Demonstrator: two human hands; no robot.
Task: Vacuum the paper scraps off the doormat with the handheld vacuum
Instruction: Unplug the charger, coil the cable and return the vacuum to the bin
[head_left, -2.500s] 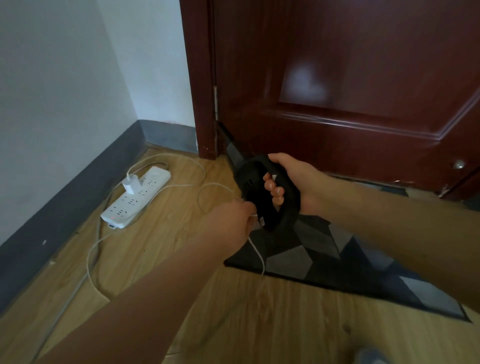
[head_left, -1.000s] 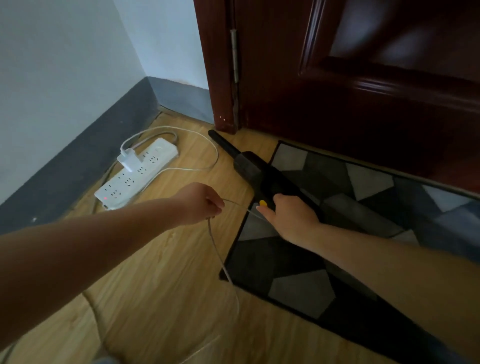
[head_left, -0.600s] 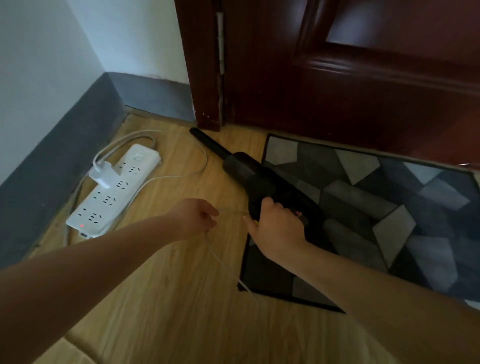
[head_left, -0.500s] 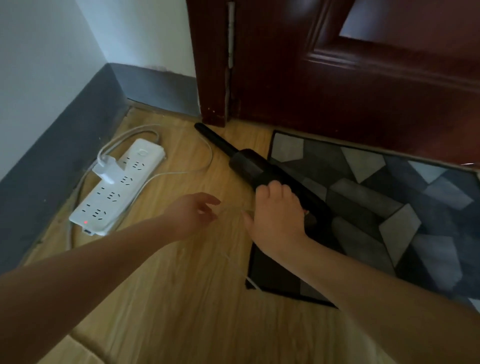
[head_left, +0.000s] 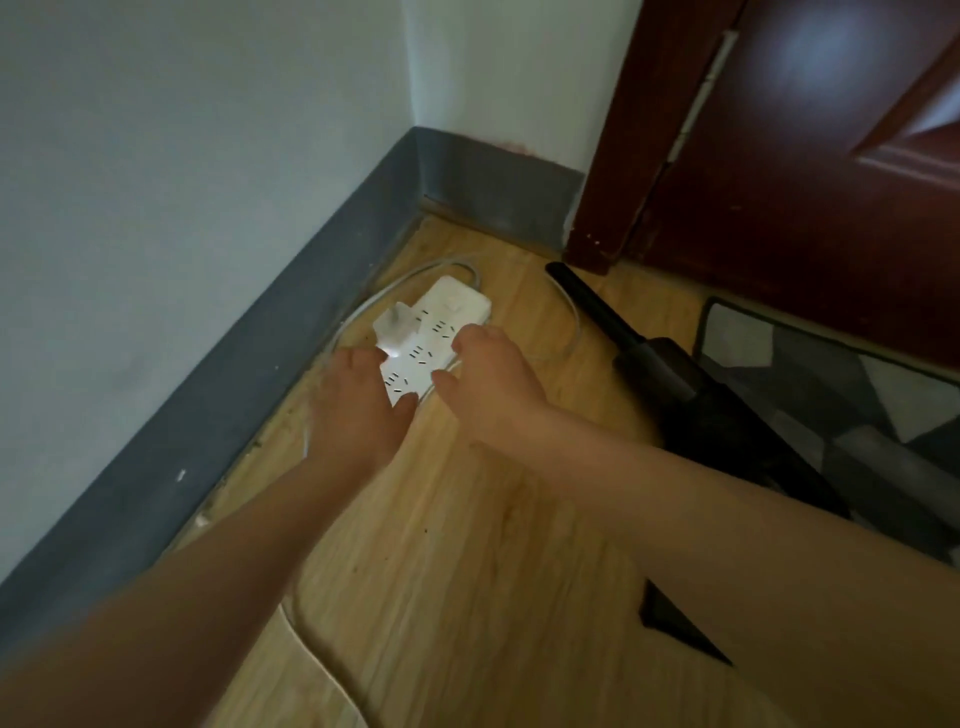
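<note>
my left hand and right hand rested spread and loose on the white power strip, grasping nothing. the handheld vacuum lay on the floor, its rear on the doormat.

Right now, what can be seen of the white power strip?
The white power strip is a long, glossy, plastic-looking bar lying flat on the wood floor near the grey baseboard. Several socket groups face up; a white adapter is plugged in. The left hand and right hand flank its near end, covering part of it.
</note>
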